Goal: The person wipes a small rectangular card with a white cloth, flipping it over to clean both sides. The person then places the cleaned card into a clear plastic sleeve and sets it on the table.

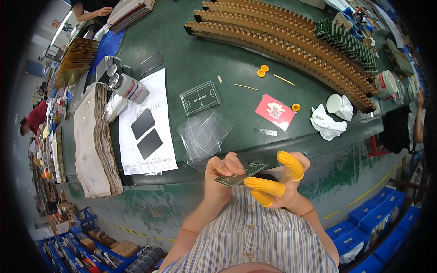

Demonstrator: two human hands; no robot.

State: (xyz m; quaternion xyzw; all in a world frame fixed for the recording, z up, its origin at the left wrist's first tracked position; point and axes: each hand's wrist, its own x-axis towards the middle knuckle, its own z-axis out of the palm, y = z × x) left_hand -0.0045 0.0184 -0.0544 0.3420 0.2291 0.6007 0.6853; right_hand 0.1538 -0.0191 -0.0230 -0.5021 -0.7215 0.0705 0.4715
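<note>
A worker in a striped, buttoned shirt (248, 227) grips a dark green card (241, 174) with white line markings at the near edge of a green desk (168, 43). The left hand (218, 179) pinches the card between thumb and curled fingers. The right hand (287, 193), with yellow covers on three digits, is open, its digits spread and the lower ones by the card's right end; whether they touch it cannot be told.

Just beyond the left hand, clear plastic sheets (202, 139) lie fanned out, near a stack of similar green cards (200, 99). A pink card (268, 108) rests farther right, near a rolled yellow finger cover (296, 107), a crumpled white cloth (327, 125) and two slim wooden sticks (284, 80).

At left, two black rectangular pieces (149, 144) lie on a white paper sheet (159, 100), with a metal-capped bottle (134, 91) at its upper part, beside a pile of worn boards (91, 141). Long notched racks (255, 38) span the far side, a row of green cards (348, 48) standing toward their right end. A co-worker's hand (105, 11) appears at upper left.
</note>
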